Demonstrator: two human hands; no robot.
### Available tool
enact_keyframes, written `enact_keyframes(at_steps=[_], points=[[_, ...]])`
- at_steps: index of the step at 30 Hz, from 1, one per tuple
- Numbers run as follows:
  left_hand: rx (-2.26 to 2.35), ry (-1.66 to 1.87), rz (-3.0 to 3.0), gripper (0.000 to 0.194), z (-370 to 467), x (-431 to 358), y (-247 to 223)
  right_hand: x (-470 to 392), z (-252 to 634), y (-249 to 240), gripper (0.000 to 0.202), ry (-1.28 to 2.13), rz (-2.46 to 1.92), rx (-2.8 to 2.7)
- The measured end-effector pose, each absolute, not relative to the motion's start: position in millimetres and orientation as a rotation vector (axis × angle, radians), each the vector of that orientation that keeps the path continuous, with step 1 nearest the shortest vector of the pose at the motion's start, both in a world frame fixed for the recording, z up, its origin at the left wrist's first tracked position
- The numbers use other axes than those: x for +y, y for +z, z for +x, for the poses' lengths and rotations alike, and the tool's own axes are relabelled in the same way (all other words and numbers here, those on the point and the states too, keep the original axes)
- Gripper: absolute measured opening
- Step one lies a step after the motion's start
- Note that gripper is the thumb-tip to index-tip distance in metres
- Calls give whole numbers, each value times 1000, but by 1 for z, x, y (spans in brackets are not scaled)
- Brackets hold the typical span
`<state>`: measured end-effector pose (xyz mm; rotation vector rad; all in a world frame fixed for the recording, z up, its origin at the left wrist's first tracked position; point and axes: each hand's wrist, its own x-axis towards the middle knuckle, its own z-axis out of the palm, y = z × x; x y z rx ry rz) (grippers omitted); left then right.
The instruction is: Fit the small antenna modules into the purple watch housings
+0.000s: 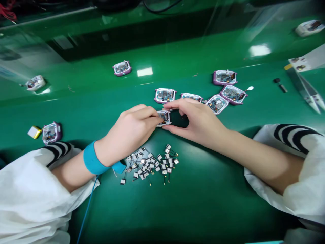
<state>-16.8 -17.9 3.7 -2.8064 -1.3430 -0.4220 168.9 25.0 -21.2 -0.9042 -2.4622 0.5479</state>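
Note:
An open smartwatch case [166,117] with a white rim and a circuit board inside is between my two hands, just above the bench. My right hand [203,118] holds its right end between thumb and forefinger. Over its left part, the fingers of my left hand [134,123] are bunched together, tips on the circuit board; anything pinched in them is hidden. Nearer to me lies a pile of small square antenna modules [149,164] with short black leads and gold tips. Just beyond my hands sits another open watch case [165,96], purple-sided.
More open watch cases [233,94] cluster at right, with single ones [122,68] elsewhere. By the left one is a yellow-edged battery [34,132]. Tweezers [304,88] and a small black piece [280,84] lie far right. A blue wrist strap [93,157] trails a cord [86,211].

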Motion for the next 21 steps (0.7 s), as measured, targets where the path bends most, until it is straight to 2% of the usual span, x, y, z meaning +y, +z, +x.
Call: enact_keyframes(at_steps=[21], points=[[-1318, -394, -2742, 19, -15, -18, 1, 27, 169, -19, 34, 600, -965, -2523]])
